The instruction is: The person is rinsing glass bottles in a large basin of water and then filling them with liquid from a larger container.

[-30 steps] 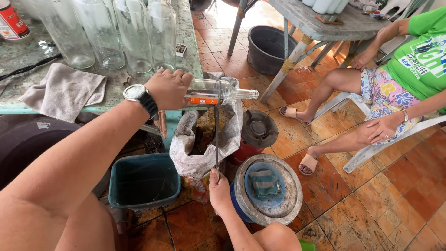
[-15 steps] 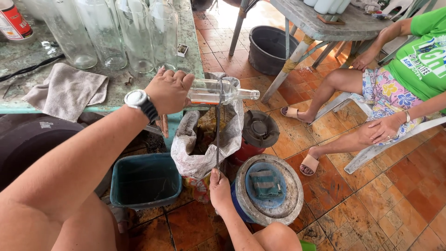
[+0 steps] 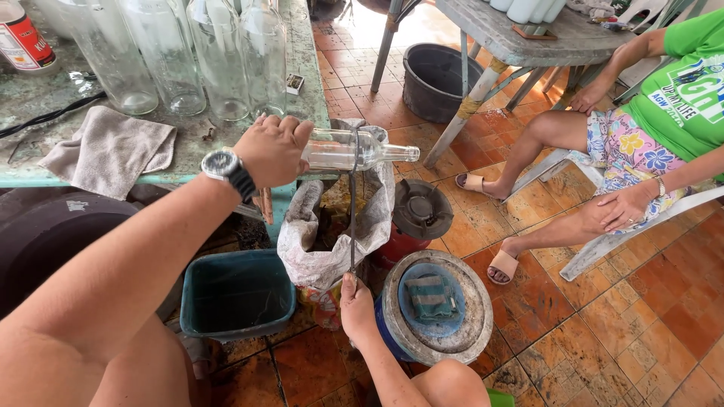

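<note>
My left hand [image 3: 273,149], with a wristwatch on its wrist, grips a clear glass bottle [image 3: 354,152] by its body and holds it level, neck pointing right, over an open white sack [image 3: 305,240]. A dark cord [image 3: 351,215] loops around the bottle and runs straight down to my right hand [image 3: 356,299]. That hand pinches the cord's lower end, just left of a round grey lid [image 3: 467,301].
Several empty glass bottles [image 3: 215,56] and a grey cloth [image 3: 109,151] are on the green table [image 3: 302,68]. A teal tub [image 3: 237,294] stands below it, a black bucket [image 3: 434,71] behind. A person in a green shirt [image 3: 679,90] sits at the right.
An orange patch seen on the bottle one second ago no longer shows; the bottle now looks plain and clear. Both hands have stayed almost in place.
</note>
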